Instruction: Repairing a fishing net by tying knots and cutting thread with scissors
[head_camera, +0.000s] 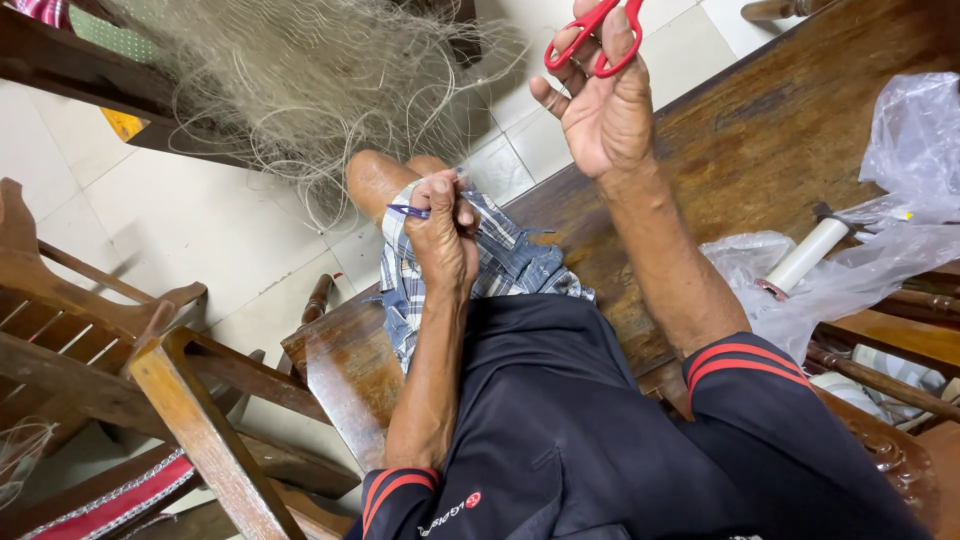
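Right hand (600, 110) grips red scissors (598, 35); left hand (442, 225) pinches purple netting needle (408, 211).

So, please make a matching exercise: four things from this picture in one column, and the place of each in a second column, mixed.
Things:
1. red scissors
2. purple tool
3. fishing net
4. white roll

Places:
A. lying on clear plastic on the wooden bench
B. in the right hand, raised
C. hanging in a heap above the knee
D. pinched in the left hand

Pairs: 1-B, 2-D, 3-C, 4-A
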